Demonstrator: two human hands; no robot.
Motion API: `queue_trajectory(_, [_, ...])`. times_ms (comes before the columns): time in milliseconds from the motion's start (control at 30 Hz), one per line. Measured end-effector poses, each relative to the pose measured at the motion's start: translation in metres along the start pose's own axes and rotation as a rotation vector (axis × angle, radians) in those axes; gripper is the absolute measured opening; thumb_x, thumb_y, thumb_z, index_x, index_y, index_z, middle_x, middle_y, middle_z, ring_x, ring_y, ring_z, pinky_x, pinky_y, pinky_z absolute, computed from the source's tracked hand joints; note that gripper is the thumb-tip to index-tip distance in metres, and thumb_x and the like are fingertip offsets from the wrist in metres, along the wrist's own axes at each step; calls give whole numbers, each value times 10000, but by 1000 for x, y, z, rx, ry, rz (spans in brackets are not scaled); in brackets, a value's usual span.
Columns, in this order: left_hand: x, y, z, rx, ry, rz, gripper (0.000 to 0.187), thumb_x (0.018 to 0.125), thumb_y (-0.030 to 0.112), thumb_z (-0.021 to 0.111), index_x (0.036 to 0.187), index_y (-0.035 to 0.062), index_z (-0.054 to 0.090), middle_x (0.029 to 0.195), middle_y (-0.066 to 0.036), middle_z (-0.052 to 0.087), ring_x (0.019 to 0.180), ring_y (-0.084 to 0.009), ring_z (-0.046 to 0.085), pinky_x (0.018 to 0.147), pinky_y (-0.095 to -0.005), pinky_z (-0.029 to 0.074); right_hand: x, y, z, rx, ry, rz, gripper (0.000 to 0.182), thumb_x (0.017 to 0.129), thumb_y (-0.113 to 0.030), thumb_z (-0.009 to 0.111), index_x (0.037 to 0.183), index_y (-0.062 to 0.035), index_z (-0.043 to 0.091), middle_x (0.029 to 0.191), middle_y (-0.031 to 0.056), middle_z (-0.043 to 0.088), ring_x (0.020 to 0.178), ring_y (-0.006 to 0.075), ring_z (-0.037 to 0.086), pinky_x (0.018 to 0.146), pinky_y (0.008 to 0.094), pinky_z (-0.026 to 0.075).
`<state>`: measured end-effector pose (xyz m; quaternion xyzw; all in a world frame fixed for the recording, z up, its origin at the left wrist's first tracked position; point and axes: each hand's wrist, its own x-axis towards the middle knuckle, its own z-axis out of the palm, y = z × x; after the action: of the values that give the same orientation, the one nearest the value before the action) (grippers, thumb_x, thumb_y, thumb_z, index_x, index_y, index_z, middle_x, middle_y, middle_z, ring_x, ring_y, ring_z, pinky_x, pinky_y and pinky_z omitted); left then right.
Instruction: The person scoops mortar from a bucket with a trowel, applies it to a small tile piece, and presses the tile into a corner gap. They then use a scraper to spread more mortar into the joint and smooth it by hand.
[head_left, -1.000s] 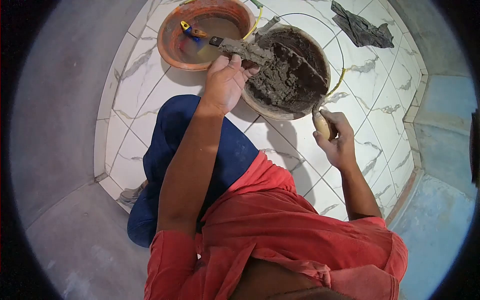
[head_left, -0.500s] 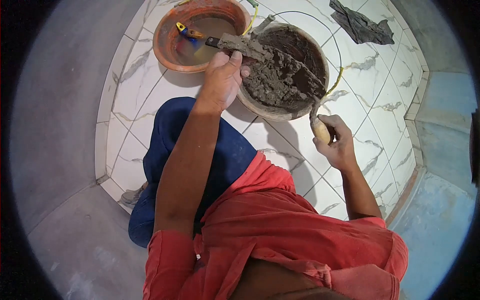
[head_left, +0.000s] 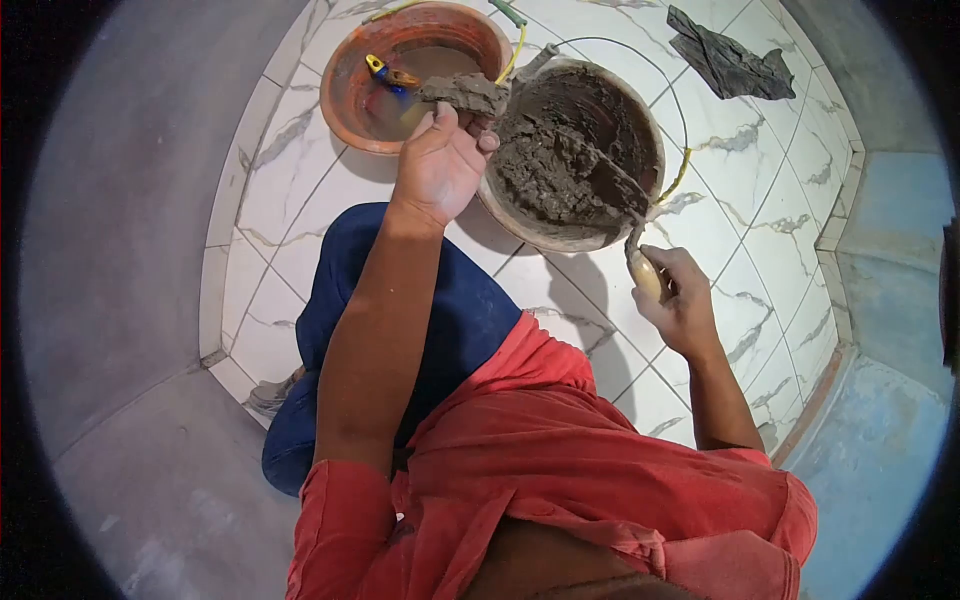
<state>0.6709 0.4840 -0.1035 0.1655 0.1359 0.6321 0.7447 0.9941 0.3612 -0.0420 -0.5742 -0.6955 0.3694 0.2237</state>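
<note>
My left hand (head_left: 440, 170) is raised between the two containers, its fingers closed around a short flat strip (head_left: 465, 93) thickly coated with wet grey mortar. What the strip is made of is hidden under the coating. My right hand (head_left: 682, 305) grips the pale, rounded handle of a trowel (head_left: 647, 276). The trowel's mortar-smeared blade reaches into a round bucket (head_left: 525, 236), against the wet grey mortar (head_left: 545, 180) inside it.
Left of the bucket stands an orange basin (head_left: 348, 135) of murky water, with a blue-and-yellow-handled brush (head_left: 392, 75) in it. A dark crumpled cloth (head_left: 735, 58) lies on the marbled white floor tiles (head_left: 760, 190). Grey walls rise at both sides.
The strip in my left hand has turned and now shows a broad mortar-covered side; its dark bare end is out of sight. My right hand keeps its hold on the trowel.
</note>
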Motion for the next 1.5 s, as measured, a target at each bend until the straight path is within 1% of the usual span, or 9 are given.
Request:
queue_trajectory(100, [-4, 0, 4, 175, 42, 30, 375, 1000, 203, 517, 1335, 44, 465, 1277, -81, 568, 1125, -209, 541, 872, -335, 442, 12, -22, 6, -284, 28, -31, 446, 749, -140, 723, 1178, -84, 617, 998, 163, 610, 887, 338, 623, 774, 411, 515])
queue_trajectory(167, [-9, 2, 14, 767, 118, 97, 401, 998, 227, 549, 1339, 34, 465, 1254, -71, 583, 1118, -175, 544, 920, -324, 437, 18, -31, 12, -482, -2, 68, 426, 774, -168, 716, 1181, -101, 610, 1015, 163, 616, 917, 369, 619, 796, 448, 515])
queue_trajectory(433, [-27, 5, 23, 562, 29, 162, 444, 996, 249, 554, 1354, 13, 438, 1292, -77, 560, 1178, -174, 518, 960, -337, 426, 44, -48, 17, -593, -72, 164, 391, 818, -243, 719, 1158, -82, 611, 1042, 142, 634, 947, 351, 626, 790, 445, 518])
queue_trajectory(567, [-30, 9, 18, 154, 70, 125, 417, 997, 258, 548, 1337, 42, 443, 1272, -87, 550, 1149, -199, 524, 950, -358, 444, 54, -62, 13, -637, 163, -61, 459, 796, -330, 758, 1148, -71, 617, 1031, 139, 640, 954, 340, 624, 795, 432, 508])
queue_trajectory(700, [-35, 21, 26, -51, 157, 198, 375, 999, 260, 544, 1301, 51, 467, 1233, -90, 570, 1101, -206, 559, 912, -349, 481, 65, -87, 20, -507, 289, -191, 376, 794, -226, 777, 1092, -30, 657, 995, 151, 661, 925, 322, 645, 797, 387, 515])
queue_trajectory(800, [-43, 37, 34, -178, 172, 227, 397, 1000, 269, 535, 1318, 44, 455, 1240, -108, 572, 1110, -220, 577, 889, -336, 502, 70, -110, 42, -24, 240, -125, 310, 799, -138, 759, 1061, 6, 675, 966, 155, 677, 915, 247, 661, 818, 334, 504])
queue_trajectory(1000, [-77, 66, 45, -161, 168, 330, 506, 983, 358, 539, 1360, 35, 440, 1307, -119, 538, 1197, -231, 546, 897, -340, 514, 110, -180, 135, 481, 183, -329, 527, 767, -164, 802, 1205, 29, 581, 1077, 128, 644, 978, 193, 617, 871, 314, 482])
queue_trajectory(1167, [-114, 108, 50, -120, 326, 416, 551, 973, 421, 530, 1339, 13, 479, 1278, -99, 580, 1206, -204, 545, 1021, -356, 451, 136, -237, 191, 610, 45, -386, 567, 798, -210, 781, 1238, 65, 554, 1109, 158, 639, 990, 199, 621, 866, 322, 495])
queue_trajectory(1500, [-170, 168, 37, -322, 376, 554, 480, 946, 407, 538, 1209, 8, 571, 1128, -112, 667, 1072, -214, 632, 985, -355, 485, 127, -305, 254, 744, -100, -474, 421, 809, -203, 760, 1113, 63, 643, 987, 151, 695, 885, 192, 655, 797, 312, 525])
